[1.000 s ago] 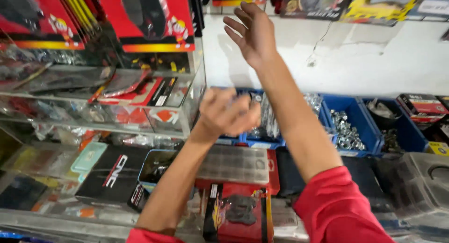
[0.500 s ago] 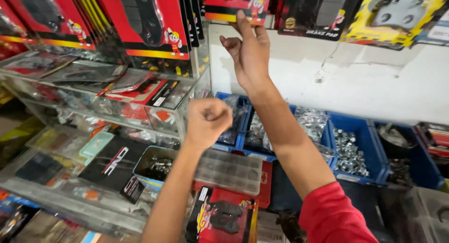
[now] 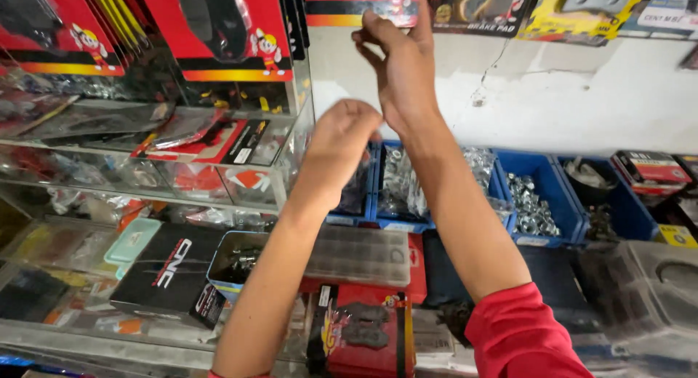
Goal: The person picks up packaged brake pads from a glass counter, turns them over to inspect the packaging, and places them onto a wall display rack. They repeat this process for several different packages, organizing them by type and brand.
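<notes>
Right hand (image 3: 400, 73): raised, grip pinching hanging red pack (image 3: 361, 3) by its lower edge | left hand (image 3: 342, 138): fisted, nothing visible inside.

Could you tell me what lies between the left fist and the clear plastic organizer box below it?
In the head view, blue bins of bagged metal hardware sit between the left hand and the clear organizer box.

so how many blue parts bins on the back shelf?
3 visible: one behind the forearms, one right of the right arm, one further right. More may be hidden behind the arms.
</notes>
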